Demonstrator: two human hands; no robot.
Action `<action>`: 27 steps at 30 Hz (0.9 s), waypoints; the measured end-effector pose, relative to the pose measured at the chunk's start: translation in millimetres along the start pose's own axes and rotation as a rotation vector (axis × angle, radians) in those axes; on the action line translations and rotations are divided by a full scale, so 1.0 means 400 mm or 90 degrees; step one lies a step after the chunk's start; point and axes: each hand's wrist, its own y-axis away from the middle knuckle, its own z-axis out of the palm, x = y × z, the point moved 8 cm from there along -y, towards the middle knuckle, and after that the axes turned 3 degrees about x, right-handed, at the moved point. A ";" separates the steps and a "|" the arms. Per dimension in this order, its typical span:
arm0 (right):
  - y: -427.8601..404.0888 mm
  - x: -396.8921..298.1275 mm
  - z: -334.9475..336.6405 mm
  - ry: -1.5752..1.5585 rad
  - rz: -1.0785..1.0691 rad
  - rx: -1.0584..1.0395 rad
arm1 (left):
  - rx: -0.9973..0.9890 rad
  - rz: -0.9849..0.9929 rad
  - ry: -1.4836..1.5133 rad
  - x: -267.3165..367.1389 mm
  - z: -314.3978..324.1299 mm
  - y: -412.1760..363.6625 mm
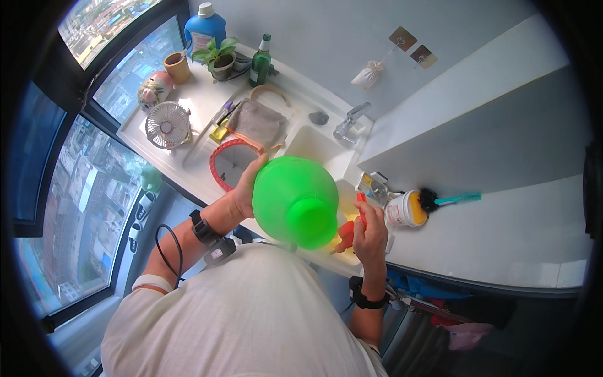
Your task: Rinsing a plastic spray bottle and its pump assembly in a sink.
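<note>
My left hand (248, 187) grips the left side of a green, rounded plastic vessel (294, 195) held up in front of my chest, over the counter's near edge. Close to the vessel's right side, my right hand (370, 234) is closed on a red plastic implement (347, 233) with a handle; its exact kind cannot be told. Something yellow shows behind the red piece. The vessel hides part of the counter and of the white sink (314, 146). A red-rimmed mirror (227, 165) lies just beyond my left hand.
A chrome faucet (347, 123) stands behind the sink. Further left are a grey cloth (258, 121), a green bottle (260, 63), a potted plant (223, 66) and a small fan (167, 125). At right sit a white tub (400, 208) and a teal-handled brush (458, 198).
</note>
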 end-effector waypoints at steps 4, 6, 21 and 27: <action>-0.011 -0.033 -0.005 -0.052 -0.006 -0.001 | 0.055 -0.008 -0.009 -0.037 -0.026 0.000; -0.019 -0.068 -0.010 -0.019 -0.048 0.005 | 0.098 -0.015 0.036 -0.054 -0.053 -0.001; 0.114 0.130 -0.215 -0.003 -0.009 0.186 | 0.407 0.115 -0.426 0.007 -0.263 0.143; 0.163 0.211 -0.252 -0.029 0.038 0.222 | 0.629 0.134 -1.153 0.119 -0.243 0.159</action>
